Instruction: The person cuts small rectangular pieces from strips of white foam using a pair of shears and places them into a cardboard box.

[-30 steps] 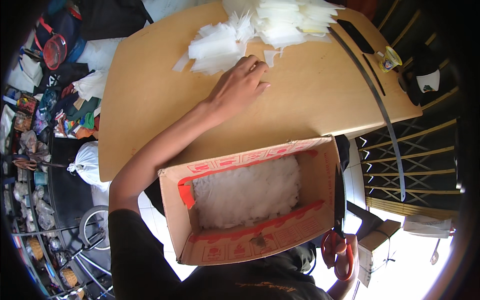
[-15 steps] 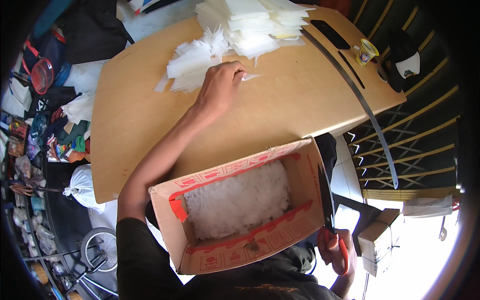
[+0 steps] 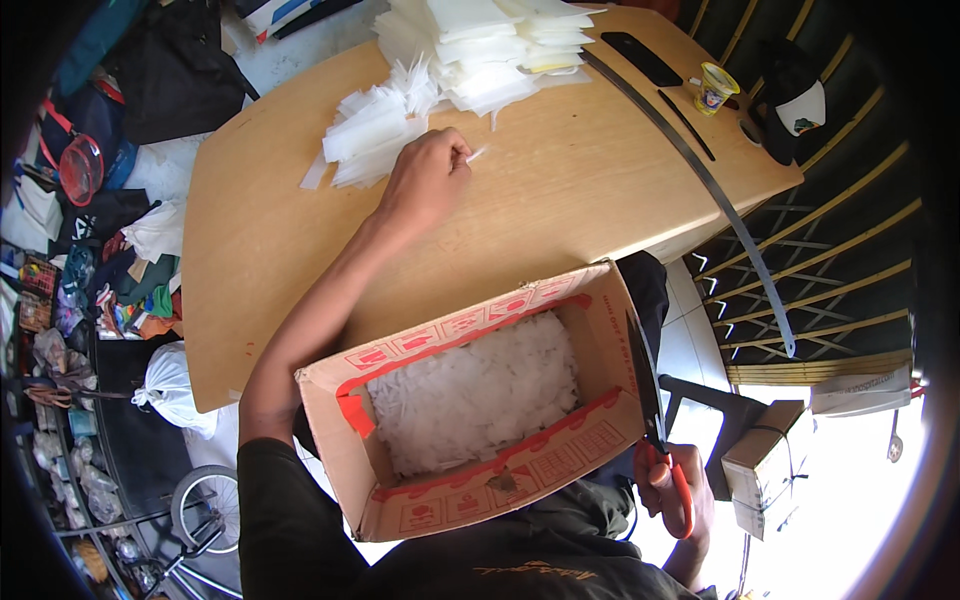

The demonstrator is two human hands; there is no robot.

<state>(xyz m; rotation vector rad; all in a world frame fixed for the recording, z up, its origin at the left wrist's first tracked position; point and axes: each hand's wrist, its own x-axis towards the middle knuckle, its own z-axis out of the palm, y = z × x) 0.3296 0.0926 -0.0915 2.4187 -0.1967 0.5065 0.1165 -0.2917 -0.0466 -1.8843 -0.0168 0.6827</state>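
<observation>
My left hand reaches over the table, its fingers pinched on a small translucent piece of plastic film. Just beyond it lies a loose pile of cut film strips, beside a taller stack of whitish film sheets. Low at the right, my right hand is closed round the red handles of black-bladed scissors. The blades point up along the right side of a cardboard box on my lap. Many small white film scraps cover the inside of this box.
On the wooden table lie a black phone, a thin black stick and a long flat band overhanging the edge. A yellow cup and a cap are at the far right. A bicycle wheel stands at lower left.
My left hand has shifted slightly left along with the film piece, which looks smaller and blurred now. The view has turned a little. My right hand still holds the scissors beside the box.
</observation>
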